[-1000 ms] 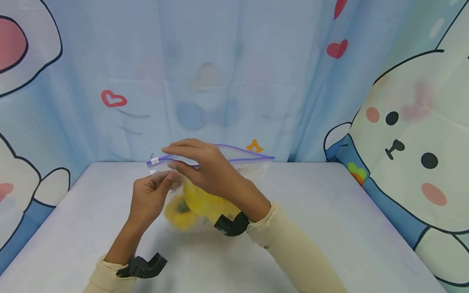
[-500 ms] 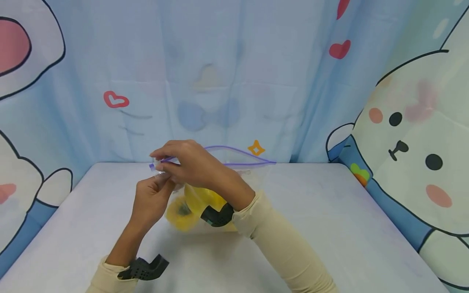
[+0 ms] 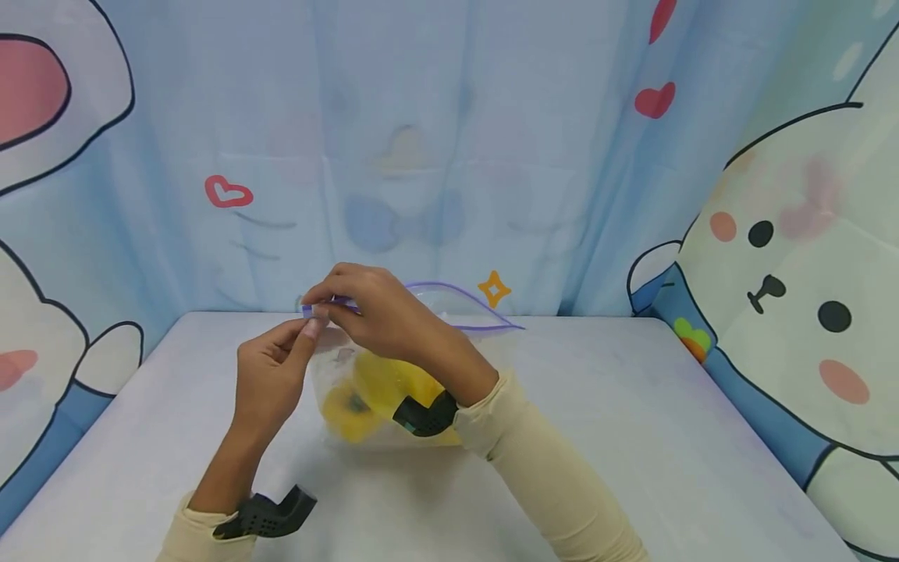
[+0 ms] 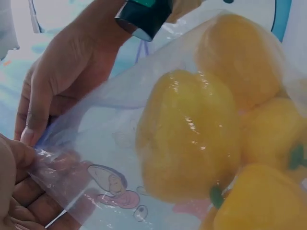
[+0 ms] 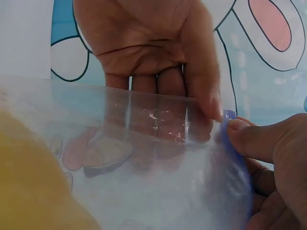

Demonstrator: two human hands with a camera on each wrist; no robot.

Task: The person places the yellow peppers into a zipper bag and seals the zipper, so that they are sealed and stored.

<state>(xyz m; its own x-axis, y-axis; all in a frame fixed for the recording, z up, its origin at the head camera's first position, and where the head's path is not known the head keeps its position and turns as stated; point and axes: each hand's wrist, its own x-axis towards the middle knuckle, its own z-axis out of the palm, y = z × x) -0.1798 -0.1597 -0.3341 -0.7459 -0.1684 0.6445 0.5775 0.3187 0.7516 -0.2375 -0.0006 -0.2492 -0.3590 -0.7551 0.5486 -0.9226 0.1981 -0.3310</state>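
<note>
A clear zipper bag (image 4: 105,110) with a purple zip strip (image 3: 485,328) stands on the table, with several yellow bell peppers (image 4: 189,139) inside. My left hand (image 3: 270,382) pinches the bag's upper left corner between thumb and fingers; in the right wrist view its fingers lie behind the clear film. Close against it, my right hand (image 3: 386,316) pinches the left end of the zip between thumb and index finger. The white slider seen earlier is hidden by the fingers. Toward the right, the zip's two purple edges bow apart. My right forearm covers part of the peppers in the head view.
The white table (image 3: 632,414) reaches back to a blue curtain (image 3: 393,117) printed with cartoon animals and hearts. Each wrist carries a black camera mount (image 3: 270,511). Cream sleeves (image 3: 548,460) cover both forearms.
My right hand has come down onto the zip's left end and now pinches it. My left hand has shifted its grip upward along the bag's corner, close to the zip.
</note>
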